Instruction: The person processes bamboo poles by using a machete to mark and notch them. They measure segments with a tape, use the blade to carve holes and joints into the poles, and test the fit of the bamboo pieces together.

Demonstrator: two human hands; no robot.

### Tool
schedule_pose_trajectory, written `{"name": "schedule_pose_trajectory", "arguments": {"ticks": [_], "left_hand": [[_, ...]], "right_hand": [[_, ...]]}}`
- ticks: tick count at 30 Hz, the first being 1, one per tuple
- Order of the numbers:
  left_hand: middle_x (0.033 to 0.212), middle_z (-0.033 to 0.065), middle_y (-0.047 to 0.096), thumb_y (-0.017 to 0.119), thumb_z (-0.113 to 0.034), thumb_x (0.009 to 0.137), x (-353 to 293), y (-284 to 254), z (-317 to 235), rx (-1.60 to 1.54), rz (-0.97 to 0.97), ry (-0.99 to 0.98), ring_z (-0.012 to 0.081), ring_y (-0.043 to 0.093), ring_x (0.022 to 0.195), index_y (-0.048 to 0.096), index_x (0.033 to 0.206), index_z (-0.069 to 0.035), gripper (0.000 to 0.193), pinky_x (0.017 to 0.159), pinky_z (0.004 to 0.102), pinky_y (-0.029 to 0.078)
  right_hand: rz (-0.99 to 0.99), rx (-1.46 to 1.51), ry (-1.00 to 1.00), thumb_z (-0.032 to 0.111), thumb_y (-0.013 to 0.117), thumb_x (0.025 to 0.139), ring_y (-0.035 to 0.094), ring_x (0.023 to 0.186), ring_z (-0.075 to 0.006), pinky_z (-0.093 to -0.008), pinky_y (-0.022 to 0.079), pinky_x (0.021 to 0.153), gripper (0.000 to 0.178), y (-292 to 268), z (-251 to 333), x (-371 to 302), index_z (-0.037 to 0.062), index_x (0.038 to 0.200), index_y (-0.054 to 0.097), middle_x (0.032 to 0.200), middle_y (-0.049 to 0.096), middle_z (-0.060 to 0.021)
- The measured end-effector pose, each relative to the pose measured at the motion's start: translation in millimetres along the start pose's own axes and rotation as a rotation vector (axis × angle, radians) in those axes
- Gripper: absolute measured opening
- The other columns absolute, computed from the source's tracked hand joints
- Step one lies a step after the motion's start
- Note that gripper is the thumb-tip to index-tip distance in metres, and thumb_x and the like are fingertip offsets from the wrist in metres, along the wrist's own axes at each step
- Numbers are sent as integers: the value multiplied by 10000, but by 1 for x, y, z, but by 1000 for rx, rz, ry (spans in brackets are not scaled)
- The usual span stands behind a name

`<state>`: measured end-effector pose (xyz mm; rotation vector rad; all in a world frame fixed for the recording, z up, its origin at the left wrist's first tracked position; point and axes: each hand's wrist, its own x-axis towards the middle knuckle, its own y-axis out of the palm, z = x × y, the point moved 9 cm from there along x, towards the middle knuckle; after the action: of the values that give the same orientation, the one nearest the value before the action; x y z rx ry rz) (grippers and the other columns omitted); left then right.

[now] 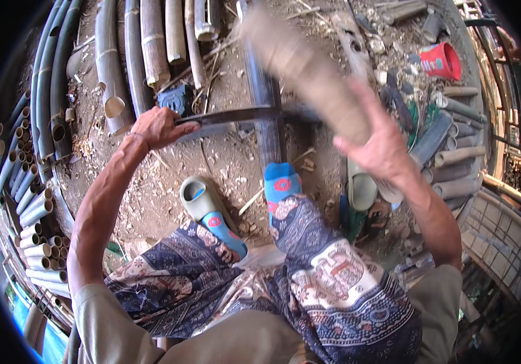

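Observation:
My left hand (160,127) is closed round the near end of a long dark blade, which looks like a machete (230,116). The blade lies crosswise over a dark bamboo pole (268,136) on the ground, and its far end is blurred. My right hand (379,142) grips the lower end of a thick wooden club (309,70), raised above the pole and smeared by motion. My right foot, in a blue sock (282,179), rests on the near end of the pole. The left foot is in a green clog (203,197).
Cut bamboo poles (107,60) lie at the upper left, with stacked bamboo tubes (36,209) along the left edge. More short tubes (460,156) are piled at the right, below a red bucket (441,61). An unworn green clog (362,185) is beside my right foot. Wood chips litter the ground.

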<state>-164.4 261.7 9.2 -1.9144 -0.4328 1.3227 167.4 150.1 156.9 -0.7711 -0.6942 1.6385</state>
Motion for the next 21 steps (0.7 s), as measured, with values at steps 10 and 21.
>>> {"name": "schedule_pose_trajectory", "arguments": {"ticks": [10,21], "left_hand": [[547,70,590,504,-736,842,18,17,5,85,137,117,183,512,434,755,810,-81,702,442,374,442],[763,108,647,761,-420,782,-84,-11,-19,-303,-684,97,289,639,647,671,838,-79,356,598,399,512]], "right_hand": [[80,28,6,180,763,706,627,1035,-363,-437,514,903,956,24,-7,-11,92,1500,238,1169,582,-221],[-326,611,176,142,712,757,641,926,-228,-375,538,838,682,-41,-37,-75,-9,1317,352,1117,560,-147]]}}
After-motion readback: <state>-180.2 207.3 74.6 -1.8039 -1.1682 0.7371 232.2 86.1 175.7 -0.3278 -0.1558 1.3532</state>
